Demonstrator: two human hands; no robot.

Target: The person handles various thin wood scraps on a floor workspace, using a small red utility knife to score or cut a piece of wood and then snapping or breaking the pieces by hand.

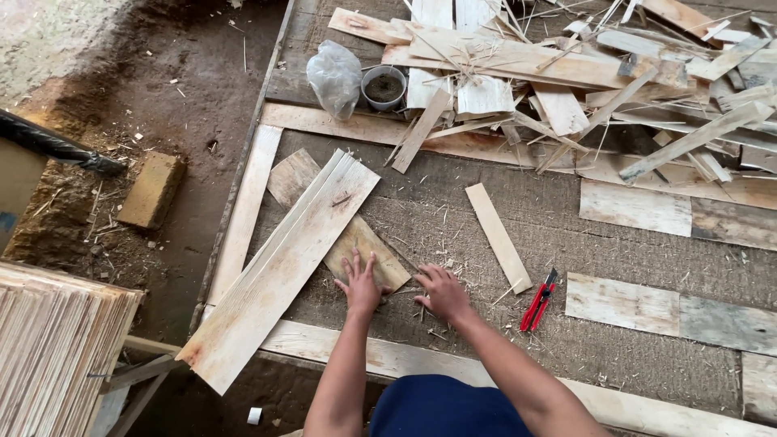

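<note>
My left hand (360, 283) lies flat with fingers spread on the near end of a small wood veneer sheet (368, 247) on the grey mat (486, 324). My right hand (441, 291) rests beside it on the mat, fingers curled loosely, holding nothing I can see. A long pale plank stack (279, 267) lies diagonally just left of my left hand, partly over the small sheet. A narrow wood strip (498, 236) lies to the right of my right hand. Further right lies a red utility knife (538, 299).
A heap of wood offcuts (583, 73) fills the back right. A plastic bag (334, 77) and a small pot (384, 87) stand at the back. A brick (151, 190) lies on dirt at left. Stacked veneer sheets (57, 348) sit at lower left.
</note>
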